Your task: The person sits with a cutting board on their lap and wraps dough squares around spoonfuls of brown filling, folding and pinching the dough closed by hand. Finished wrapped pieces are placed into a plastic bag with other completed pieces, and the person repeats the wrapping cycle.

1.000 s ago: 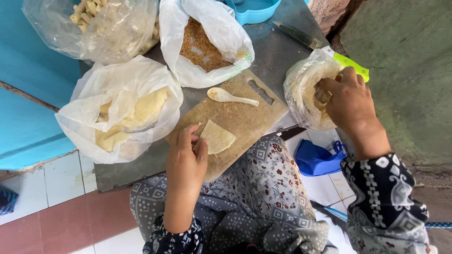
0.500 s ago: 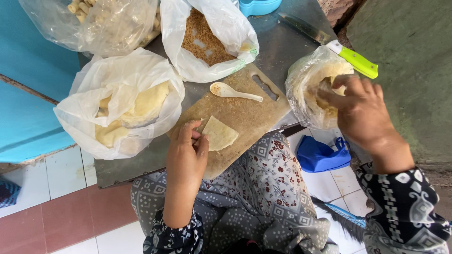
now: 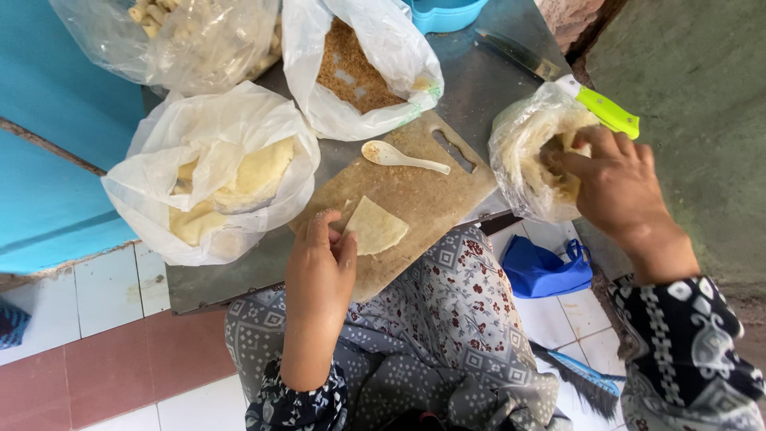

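A pale folded pastry sheet (image 3: 377, 227) lies on a crumb-dusted wooden cutting board (image 3: 435, 187). My left hand (image 3: 319, 267) rests at the sheet's left edge, its curled fingertips pinching that corner. My right hand (image 3: 614, 187) reaches into a clear plastic bag (image 3: 519, 156) at the board's right end, and its fingers curl around the top pastry sheet of the stack (image 3: 566, 179) inside. A white spoon (image 3: 403, 157) lies on the board above the folded sheet.
A grey metal table (image 3: 479, 80) carries an open white bag of brown crumbs (image 3: 359, 72), a bag of yellowish filling (image 3: 231, 179), a bag of rolled pieces (image 3: 199, 32), a green-handled knife (image 3: 602, 108) and a blue dish (image 3: 443, 12). A blue bag (image 3: 542, 271) and a brush (image 3: 582, 379) lie on the tiled floor.
My right hand has shifted a little inside the clear bag, its fingers working at the sheets. My left hand stays on the folded sheet.
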`<state>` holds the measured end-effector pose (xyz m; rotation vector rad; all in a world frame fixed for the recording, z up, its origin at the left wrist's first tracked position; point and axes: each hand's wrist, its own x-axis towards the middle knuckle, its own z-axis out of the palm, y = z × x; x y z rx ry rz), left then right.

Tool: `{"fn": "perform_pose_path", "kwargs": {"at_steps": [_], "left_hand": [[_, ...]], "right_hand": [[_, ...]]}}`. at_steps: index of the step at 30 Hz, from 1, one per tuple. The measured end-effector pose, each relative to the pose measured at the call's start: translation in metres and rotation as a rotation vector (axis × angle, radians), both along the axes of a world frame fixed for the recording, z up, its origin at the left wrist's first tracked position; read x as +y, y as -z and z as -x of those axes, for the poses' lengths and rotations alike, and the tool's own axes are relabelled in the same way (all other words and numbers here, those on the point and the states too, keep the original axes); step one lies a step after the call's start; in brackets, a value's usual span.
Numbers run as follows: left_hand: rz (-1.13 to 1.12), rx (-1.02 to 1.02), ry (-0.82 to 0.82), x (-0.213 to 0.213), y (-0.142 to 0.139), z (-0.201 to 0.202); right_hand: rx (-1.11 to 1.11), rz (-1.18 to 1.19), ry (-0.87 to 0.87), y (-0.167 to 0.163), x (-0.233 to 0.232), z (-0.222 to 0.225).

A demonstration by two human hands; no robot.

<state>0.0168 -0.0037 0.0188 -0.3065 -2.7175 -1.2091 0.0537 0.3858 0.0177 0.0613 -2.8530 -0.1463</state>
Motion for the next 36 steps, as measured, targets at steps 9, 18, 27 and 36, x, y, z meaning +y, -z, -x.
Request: {"fn": "perform_pose_path", "kwargs": {"at_steps": [9,18,27,36], "left_hand": [[-0.02,-0.004,0.0,-0.004,0.006,0.002],[-0.021,-0.06,-0.016,-0.006,0.0,0.004],[-0.013,-0.038,-0.007,-0.004,0.0,0.003],[-0.004,0.022,-0.066,-0.006,0.0,-0.001]], "right_hand": [[0.19,0.593,-0.16,-0.017,-0.002,0.009],[0.135,0.43,-0.107,-0.006,-0.009,0.014],[0.072,0.614,-0.081,0.022,0.031,0.011],[0.108,0.905,-0.341,-0.035,-0.07,0.003]]}}
